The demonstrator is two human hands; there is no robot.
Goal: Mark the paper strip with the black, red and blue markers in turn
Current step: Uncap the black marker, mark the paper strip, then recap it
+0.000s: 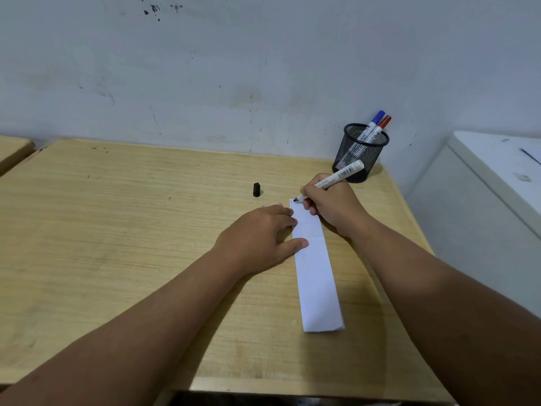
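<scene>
Paper strip (pixel 317 273) lies lengthwise on the wooden desk (pixel 117 230), running away from me, near the desk's right side. Far end under my hands, near end free.

Left hand (pixel 257 235) flat, palm down, fingers spread and not gripping; fingertips and thumb press the strip's left edge near the far end. Reason, as I judge it: pin the paper so the pen stroke does not drag it.

Right hand (pixel 333 203) closed around the black marker (pixel 336 178) in a writing grip, barrel angled up and back toward the mesh pen cup (pixel 358 155). Tip touching, or just at, the strip's far left corner. A small dark mark shows there; too small to read its shape.

Black cap (pixel 256 189) stands on the desk to the left of the strip, apart from it, clear of both hands. Handy for recapping.

Blue marker (pixel 373 123) and red marker (pixel 380 127) upright in the cup, capped, at the back right corner of the desk, within reach of the writing hand.

Judgement: first of three colours is in hand; red and blue not yet begun. Starting at the far end leaves room down the strip for the rest.
</scene>
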